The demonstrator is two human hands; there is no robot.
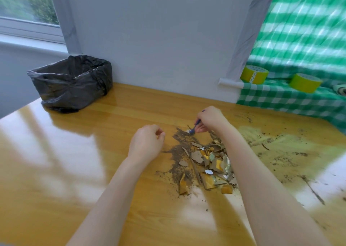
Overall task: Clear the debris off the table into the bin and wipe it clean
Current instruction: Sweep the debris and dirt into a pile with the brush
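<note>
A pile of debris (pixel 207 163), torn cardboard and foil scraps mixed with brown dirt, lies in the middle of the wooden table (pixel 74 161). My right hand (pixel 211 119) grips a small blue-handled brush (pixel 193 128) whose tip touches the far edge of the pile. My left hand (pixel 147 142) hovers just left of the pile with its fingers loosely curled and holds nothing. The bin (pixel 73 82), lined with a black bag, stands at the table's far left corner.
Loose dirt and dust streaks (pixel 277 148) spread over the right part of the table. Two yellow tape rolls (pixel 254 74) (pixel 305 82) sit on a green checked cloth (pixel 292 99) at the back right. A white wall runs behind the table.
</note>
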